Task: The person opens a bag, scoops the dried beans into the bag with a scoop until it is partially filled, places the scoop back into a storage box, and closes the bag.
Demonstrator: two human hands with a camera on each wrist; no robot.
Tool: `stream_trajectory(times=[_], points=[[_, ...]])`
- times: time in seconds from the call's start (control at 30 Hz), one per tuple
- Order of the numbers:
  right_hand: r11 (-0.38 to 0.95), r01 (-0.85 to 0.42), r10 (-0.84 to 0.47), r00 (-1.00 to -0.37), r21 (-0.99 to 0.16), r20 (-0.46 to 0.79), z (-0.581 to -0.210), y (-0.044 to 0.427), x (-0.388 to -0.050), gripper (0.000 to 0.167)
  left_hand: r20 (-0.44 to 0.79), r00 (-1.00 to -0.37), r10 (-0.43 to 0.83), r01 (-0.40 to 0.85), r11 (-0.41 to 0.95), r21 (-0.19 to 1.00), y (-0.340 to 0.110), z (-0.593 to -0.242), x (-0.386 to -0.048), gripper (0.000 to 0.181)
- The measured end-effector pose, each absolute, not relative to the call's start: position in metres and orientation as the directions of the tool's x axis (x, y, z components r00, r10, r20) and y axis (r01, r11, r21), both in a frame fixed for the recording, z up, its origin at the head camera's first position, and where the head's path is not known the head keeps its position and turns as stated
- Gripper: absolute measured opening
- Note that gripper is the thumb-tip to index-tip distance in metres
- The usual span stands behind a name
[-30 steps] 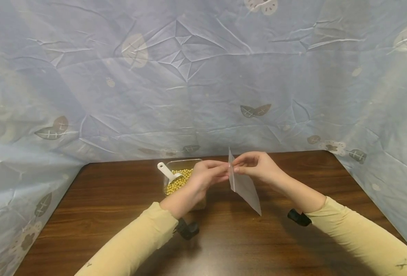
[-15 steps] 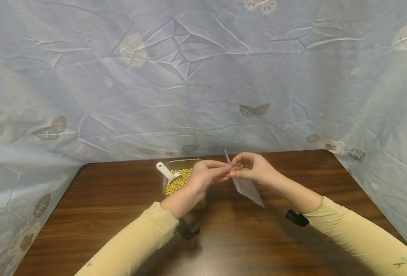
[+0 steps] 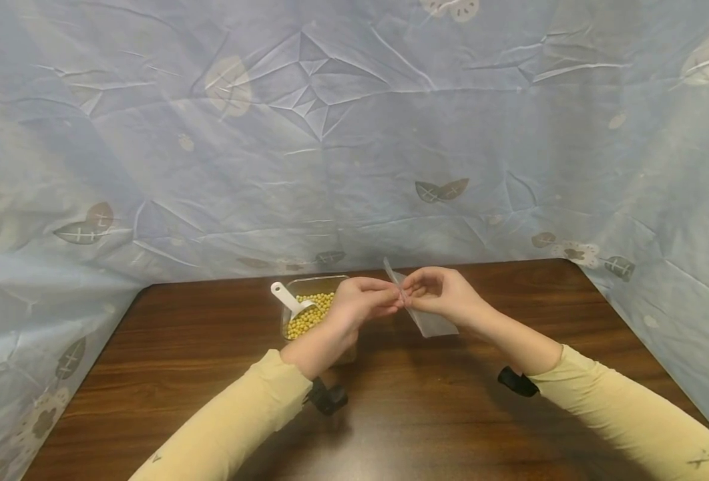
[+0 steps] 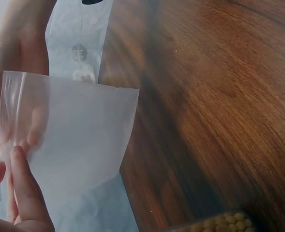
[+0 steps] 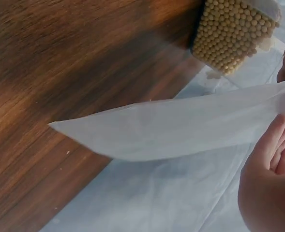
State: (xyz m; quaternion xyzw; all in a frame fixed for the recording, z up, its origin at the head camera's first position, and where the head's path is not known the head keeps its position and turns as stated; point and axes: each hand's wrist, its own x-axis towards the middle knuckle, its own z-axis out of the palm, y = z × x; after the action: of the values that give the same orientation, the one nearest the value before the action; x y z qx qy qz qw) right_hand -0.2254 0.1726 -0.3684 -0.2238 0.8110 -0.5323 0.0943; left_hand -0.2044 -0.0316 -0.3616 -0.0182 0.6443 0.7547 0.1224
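A translucent zip bag [image 3: 431, 323] hangs between the two hands above the table, held near its top strip. The left hand [image 3: 360, 306] pinches the strip from the left side, and the right hand [image 3: 447, 294] pinches it from the right. In the left wrist view the bag [image 4: 86, 130] spreads out flat, with the left fingers [image 4: 26, 186] at its zip edge and the right hand [image 4: 28, 92] behind it. From the right wrist the bag [image 5: 171, 128] looks narrow, with the right hand [image 5: 268, 174] at its top end.
A clear container of yellow beans [image 3: 310, 319] stands behind the left forearm, with a white scoop [image 3: 288, 299] in it. Below each wrist shows a black device. The brown table [image 3: 426, 414] meets a patterned blue-grey cloth [image 3: 354, 167] at the back and sides.
The bag has tilted: its top has moved left and its lower corner has swung up. The right fingers have curled in closer to the strip; the left hand has hardly moved.
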Motion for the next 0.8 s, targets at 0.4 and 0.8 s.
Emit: stream_trajectory(times=[0.4, 0.8], points=[[0.447, -0.205, -0.352, -0.935, -0.871, 0.039, -0.361, 0.166, -0.216, 0.03, -0.196, -0.97, 0.145, -0.207, -0.066, 0.976, -0.028, -0.36, -0.204, 0.026], [0.393, -0.075, -0.281, -0.959, -0.916, -0.042, -0.359, 0.159, -0.21, 0.028, -0.18, -0.968, 0.174, -0.185, -0.014, 0.983, -0.03, -0.359, -0.207, 0.024]])
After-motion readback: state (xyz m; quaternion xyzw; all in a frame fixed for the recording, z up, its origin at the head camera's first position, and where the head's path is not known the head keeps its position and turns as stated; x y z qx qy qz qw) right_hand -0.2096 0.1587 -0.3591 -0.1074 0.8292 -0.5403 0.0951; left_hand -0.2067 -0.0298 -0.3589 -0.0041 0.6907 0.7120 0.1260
